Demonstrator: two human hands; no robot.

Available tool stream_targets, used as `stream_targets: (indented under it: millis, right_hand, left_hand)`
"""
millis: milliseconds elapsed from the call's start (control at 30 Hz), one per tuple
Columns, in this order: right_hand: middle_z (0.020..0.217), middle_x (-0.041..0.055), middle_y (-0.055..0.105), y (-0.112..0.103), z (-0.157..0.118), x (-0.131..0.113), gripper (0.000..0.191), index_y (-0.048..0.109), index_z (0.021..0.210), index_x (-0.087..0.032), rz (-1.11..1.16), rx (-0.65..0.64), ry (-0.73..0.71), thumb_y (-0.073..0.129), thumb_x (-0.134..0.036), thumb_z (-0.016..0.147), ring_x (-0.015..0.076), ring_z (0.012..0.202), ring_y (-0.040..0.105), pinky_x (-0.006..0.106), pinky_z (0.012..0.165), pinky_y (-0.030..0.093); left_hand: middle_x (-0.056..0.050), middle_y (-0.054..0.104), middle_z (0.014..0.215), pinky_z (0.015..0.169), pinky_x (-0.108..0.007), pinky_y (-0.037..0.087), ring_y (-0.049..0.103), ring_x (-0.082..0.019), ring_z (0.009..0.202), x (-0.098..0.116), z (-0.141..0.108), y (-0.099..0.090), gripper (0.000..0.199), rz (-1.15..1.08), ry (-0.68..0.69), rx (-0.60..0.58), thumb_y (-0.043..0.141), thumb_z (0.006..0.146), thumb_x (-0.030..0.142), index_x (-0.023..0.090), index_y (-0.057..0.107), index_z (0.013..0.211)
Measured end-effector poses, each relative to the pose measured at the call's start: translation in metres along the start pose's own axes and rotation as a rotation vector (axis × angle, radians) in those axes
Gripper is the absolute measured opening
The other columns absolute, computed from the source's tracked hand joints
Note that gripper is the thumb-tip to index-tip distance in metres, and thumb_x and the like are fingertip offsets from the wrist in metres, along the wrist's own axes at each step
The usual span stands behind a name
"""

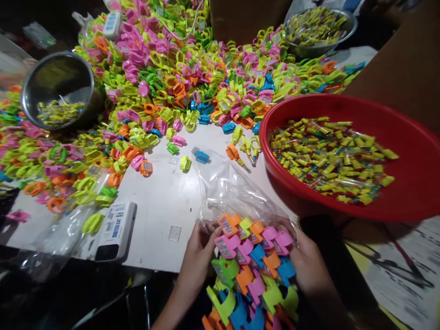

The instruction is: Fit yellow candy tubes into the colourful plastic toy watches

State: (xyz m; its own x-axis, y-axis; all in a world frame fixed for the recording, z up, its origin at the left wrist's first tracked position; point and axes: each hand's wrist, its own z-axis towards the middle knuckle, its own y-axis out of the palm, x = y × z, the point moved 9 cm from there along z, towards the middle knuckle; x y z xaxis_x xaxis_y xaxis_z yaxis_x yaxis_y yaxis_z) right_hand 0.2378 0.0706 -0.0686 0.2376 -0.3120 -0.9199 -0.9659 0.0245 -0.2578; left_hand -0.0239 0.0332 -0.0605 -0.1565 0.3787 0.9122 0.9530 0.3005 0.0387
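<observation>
The left hand point(199, 250) and right hand point(307, 261) are gripping a thick bunch of colored plastic ring toys point(250, 270) from either side, fingers partly closed, and are pressing them together. The pink, orange, blue and green rings are sitting at the mouth of a clear plastic bag point(227, 192), and the bag is trailing forward over a white table point(161, 220) at its near edge. The hands are holding the bag's edge against the bunch; exact finger contact is partly hidden. Just ahead of the bag, a few loose rings point(237, 156) are lying on the table. A red plastic basin point(330, 101) full of yellow wrapped sticks point(330, 160) is sitting at the right, beside the right hand. A huge heap of rings point(165, 78) is covering the far side of the table and running along the left edge. Steel bowls point(57, 53) are standing at the far left and far right. A white labelled box point(115, 231) is lying near the near edge, left of the left hand.
</observation>
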Motion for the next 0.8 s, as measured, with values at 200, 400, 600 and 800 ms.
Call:
stream_targets:
  millis: [200,400,600,800]
  right_hand:
    - [0.112,0.0117,0.085,0.019,0.013,0.002,0.039,0.074,0.105,-0.023,0.394,-0.06,0.061,0.076,-0.059,0.091,0.0321,0.101,0.083,0.046,0.088,0.069]
    - [0.092,0.0104,0.085,0.031,0.013,0.005,0.053,0.07,0.123,-0.021,0.349,-0.057,0.116,0.074,-0.064,0.092,0.0318,0.084,0.084,0.04,0.065,0.07]
    - [0.09,0.0104,0.085,0.035,0.012,0.017,0.05,0.067,0.122,-0.022,0.363,-0.068,0.152,0.073,-0.063,0.093,0.026,0.072,0.082,0.031,0.056,0.065]
    - [0.1,0.0102,0.085,0.035,-0.004,0.014,0.05,0.074,0.124,-0.021,0.293,-0.092,0.111,0.07,-0.061,0.095,0.0284,0.089,0.083,0.035,0.074,0.067]
  left_hand:
    - [0.006,0.056,0.072,0.063,-0.022,0.045,0.055,-0.012,0.066,0.001,0.013,-0.019,0.044,-0.067,-0.018,0.111,0.087,0.082,0.05,0.022,0.054,0.078]
    - [0.003,0.072,0.086,0.07,-0.023,0.052,0.07,-0.015,0.078,-0.01,0.004,-0.035,0.041,-0.165,-0.007,0.26,0.088,0.08,0.043,0.023,0.055,0.095]
    - [-0.002,0.08,0.092,0.076,-0.03,0.059,0.076,-0.019,0.079,-0.014,-0.008,-0.043,0.052,-0.179,-0.017,0.304,0.087,0.077,0.042,0.022,0.058,0.116]
    - [-0.003,0.081,0.092,0.063,-0.03,0.055,0.075,-0.024,0.071,-0.019,-0.027,-0.057,0.054,0.117,-0.097,0.197,0.079,0.083,0.048,0.025,0.06,0.128]
